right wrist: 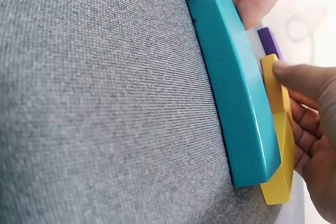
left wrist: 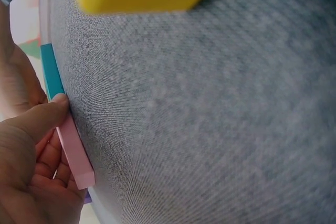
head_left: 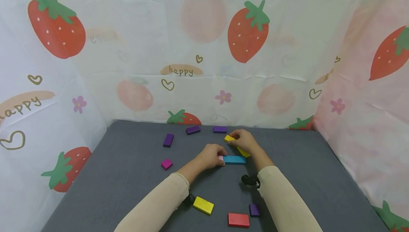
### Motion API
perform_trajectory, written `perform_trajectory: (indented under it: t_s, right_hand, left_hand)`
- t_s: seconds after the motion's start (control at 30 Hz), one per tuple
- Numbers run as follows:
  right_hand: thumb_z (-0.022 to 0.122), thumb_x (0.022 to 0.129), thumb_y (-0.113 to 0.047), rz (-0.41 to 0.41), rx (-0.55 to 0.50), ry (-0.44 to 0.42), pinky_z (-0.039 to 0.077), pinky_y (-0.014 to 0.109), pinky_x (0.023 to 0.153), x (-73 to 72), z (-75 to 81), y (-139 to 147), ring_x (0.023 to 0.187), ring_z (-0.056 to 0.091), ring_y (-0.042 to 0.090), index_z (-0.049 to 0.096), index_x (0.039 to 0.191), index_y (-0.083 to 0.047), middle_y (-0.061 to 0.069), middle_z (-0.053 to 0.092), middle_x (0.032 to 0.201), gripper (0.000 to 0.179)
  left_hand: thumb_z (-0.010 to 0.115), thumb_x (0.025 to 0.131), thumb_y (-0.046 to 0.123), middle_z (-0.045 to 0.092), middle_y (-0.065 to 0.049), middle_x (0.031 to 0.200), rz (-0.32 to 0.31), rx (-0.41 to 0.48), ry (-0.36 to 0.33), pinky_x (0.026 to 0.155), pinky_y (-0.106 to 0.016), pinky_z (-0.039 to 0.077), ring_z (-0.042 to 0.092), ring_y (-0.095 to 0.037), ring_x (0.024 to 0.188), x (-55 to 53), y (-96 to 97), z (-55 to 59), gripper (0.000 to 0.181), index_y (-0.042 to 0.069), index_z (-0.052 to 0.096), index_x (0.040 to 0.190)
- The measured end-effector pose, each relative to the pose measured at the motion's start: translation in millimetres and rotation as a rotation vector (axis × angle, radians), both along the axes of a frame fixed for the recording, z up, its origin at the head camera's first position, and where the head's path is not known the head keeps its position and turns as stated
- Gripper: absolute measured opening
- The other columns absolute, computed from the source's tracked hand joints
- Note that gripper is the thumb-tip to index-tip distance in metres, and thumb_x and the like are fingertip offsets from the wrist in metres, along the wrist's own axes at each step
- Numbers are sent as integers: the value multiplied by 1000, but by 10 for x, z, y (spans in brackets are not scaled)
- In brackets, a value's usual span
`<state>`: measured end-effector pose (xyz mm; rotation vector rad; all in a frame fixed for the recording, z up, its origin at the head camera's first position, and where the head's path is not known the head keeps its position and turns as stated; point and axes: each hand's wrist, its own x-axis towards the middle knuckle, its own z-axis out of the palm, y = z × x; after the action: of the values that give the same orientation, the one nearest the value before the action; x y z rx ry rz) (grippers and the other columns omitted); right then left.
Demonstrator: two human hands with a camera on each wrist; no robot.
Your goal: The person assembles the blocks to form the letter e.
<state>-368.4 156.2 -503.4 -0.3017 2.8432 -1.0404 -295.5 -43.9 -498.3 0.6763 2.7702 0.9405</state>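
Note:
My left hand (head_left: 211, 155) grips a long pink block (left wrist: 76, 153) between thumb and fingers; its thumb tip lies by the joint where a blue block (head_left: 234, 160) meets the pink one end to end. Both lie on the grey cloth. Behind the blue block, my right hand (head_left: 245, 141) pinches an orange-yellow block (right wrist: 272, 85), thumb on the near side and fingers behind. That block's end meets a second, brighter yellow block (right wrist: 283, 161), which slants toward the blue block's right end. The fingers hide part of both yellow blocks in the head view.
Purple blocks (head_left: 220, 129) lie along the back and left, with a magenta block (head_left: 167, 164) at left. Nearer me are a yellow block (head_left: 203, 205), a red block (head_left: 238, 220) and a small purple block (head_left: 254, 210). Printed cloth walls (head_left: 143, 47) border the table (head_left: 303, 175).

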Motion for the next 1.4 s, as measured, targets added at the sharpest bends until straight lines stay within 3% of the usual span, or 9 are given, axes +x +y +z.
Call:
perform_trajectory:
  t_s: [0.43, 1.07, 1.4]
  right_hand:
    - [71, 98, -31, 4, -22, 20, 51, 49, 100, 137, 61, 80, 121, 62, 33, 65, 134, -6, 15, 66, 130, 44]
    - [75, 95, -25, -13, 69, 159, 51, 49, 89, 554, 140, 200, 102, 59, 30, 69, 129, -3, 15, 64, 117, 41]
    - [77, 93, -25, -69, 60, 149, 51, 52, 100, 718, 80, 240, 112, 61, 32, 70, 127, -4, 16, 62, 126, 41]
  left_hand:
    - [85, 84, 15, 75, 1, 105, -3, 3, -17, 90, -32, 53, 65, -11, 96, 0, 22, -8, 28, 13, 77, 110]
    - [84, 85, 15, 74, 1, 107, -4, 11, 2, 91, -34, 53, 64, -12, 96, -16, 8, -49, 27, 14, 77, 111]
    - [84, 85, 14, 74, -1, 105, -1, 18, -12, 89, -34, 53, 63, -12, 93, -3, 0, -26, 27, 12, 77, 111]
